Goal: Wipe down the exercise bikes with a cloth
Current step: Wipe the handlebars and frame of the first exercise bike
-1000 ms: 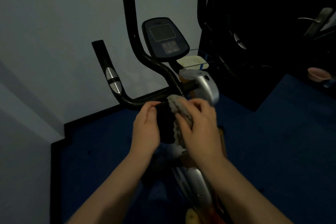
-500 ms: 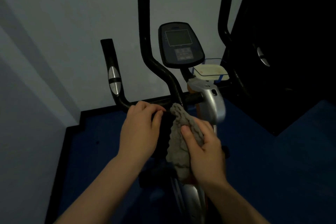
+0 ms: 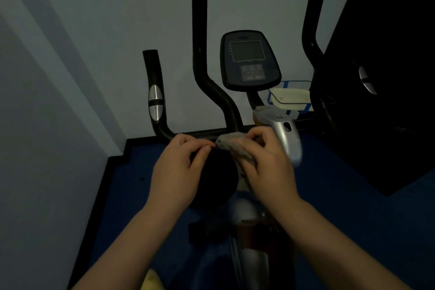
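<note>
place: home gym corner | cues: exercise bike (image 3: 235,106), blue carpet (image 3: 353,207)

nubbly grey cloth (image 3: 235,147), matt black handlebars (image 3: 200,54)

No readable text anywhere | console (image 3: 249,60) screen blank and dark, keypad markings too dim and blurred to make out | silver frame cover (image 3: 284,134) bears a small mark, illegible

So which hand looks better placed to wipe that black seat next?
Probably the right hand: it already grips the grey cloth at the edge of the black seat. The left hand only steadies the seat, without cloth.
</note>
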`<state>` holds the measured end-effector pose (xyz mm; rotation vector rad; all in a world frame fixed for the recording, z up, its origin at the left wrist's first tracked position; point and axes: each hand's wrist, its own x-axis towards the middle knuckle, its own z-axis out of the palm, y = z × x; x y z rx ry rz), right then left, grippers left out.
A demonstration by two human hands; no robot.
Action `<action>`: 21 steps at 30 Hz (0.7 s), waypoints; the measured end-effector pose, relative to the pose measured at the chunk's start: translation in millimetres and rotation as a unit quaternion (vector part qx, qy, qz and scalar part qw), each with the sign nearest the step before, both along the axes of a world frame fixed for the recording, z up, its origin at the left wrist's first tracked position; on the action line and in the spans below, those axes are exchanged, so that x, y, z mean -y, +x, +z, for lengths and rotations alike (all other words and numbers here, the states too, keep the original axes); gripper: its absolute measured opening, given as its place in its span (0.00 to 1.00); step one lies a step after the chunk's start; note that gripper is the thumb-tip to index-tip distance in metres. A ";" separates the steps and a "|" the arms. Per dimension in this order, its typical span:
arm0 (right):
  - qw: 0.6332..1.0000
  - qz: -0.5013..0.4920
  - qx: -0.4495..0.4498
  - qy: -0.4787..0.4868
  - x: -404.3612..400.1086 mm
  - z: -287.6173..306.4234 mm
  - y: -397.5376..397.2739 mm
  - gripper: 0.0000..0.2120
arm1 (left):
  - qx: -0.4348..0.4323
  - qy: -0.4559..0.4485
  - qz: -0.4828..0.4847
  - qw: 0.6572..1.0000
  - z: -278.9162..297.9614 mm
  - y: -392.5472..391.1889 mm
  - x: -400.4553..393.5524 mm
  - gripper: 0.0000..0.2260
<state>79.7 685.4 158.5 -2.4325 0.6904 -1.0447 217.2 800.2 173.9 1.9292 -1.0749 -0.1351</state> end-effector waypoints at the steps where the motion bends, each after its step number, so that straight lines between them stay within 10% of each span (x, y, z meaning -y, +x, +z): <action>1: 1.000 -0.011 0.013 0.015 1.1 -0.8 2.6 0.14 | 0.002 0.001 0.001 1.000 -0.6 0.0 0.5 0.08; 21: 0.994 -0.070 0.047 0.066 13.7 10.4 29.6 0.14 | -0.005 0.026 -0.089 0.996 27.3 21.1 22.0 0.06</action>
